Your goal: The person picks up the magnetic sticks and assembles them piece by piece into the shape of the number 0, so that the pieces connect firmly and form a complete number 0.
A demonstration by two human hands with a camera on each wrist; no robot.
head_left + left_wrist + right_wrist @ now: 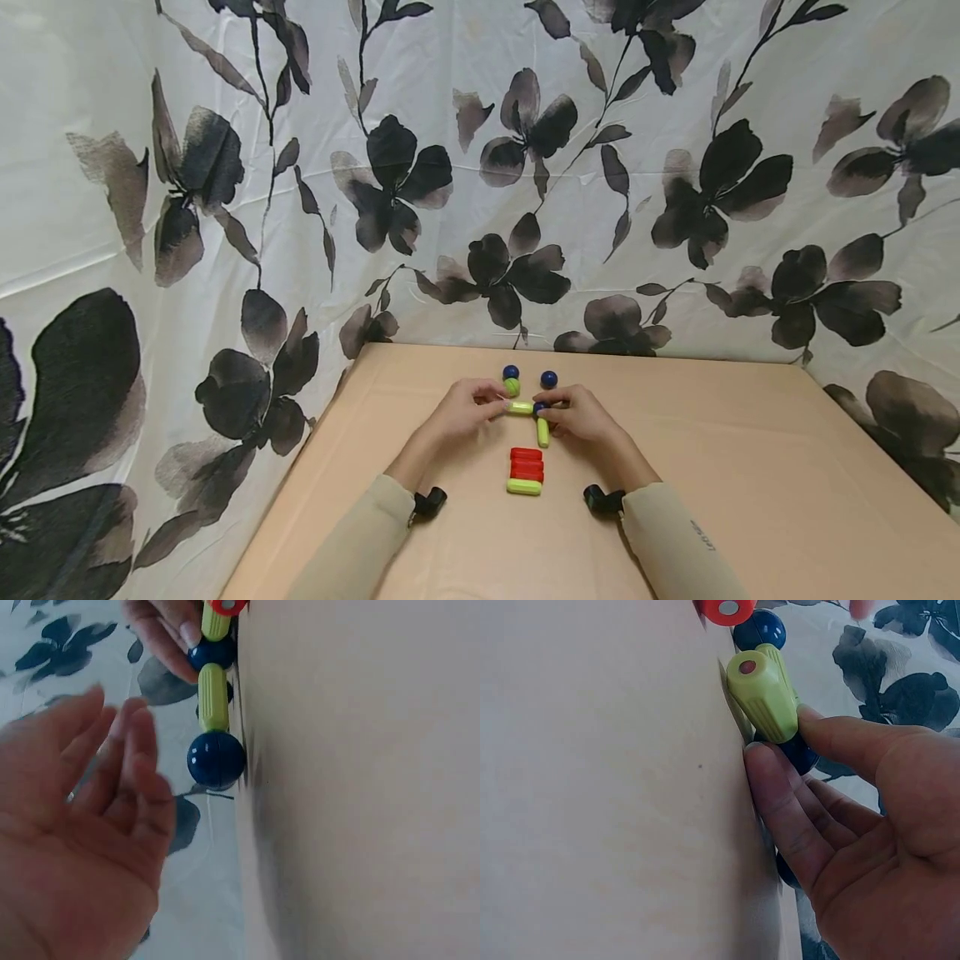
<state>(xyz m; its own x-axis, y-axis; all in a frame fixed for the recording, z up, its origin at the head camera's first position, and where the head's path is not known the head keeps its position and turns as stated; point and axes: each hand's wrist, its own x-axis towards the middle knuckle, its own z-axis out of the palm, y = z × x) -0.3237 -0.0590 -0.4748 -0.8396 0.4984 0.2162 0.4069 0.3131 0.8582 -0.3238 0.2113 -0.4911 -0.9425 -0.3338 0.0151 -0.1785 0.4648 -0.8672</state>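
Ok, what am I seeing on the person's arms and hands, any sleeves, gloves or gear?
Both arms wear long beige sleeves; the right sleeve carries a small line of grey lettering. A small black device is at each wrist, left and right. The left hand and right hand are bare: no gloves.

Tan table (750, 500), plain matte top, its far edge butting against the backdrop, left edge running diagonally toward the near left corner, far right corner near the frame's right side. White curtain (600, 208) printed with large black and grey flowers on thin dark stems hangs behind the table and wraps round the left and right sides, creased in places, filling the whole upper view. Light even and soft, faint shadows only on the tabletop; no floor, wall or window shows past the cloth.
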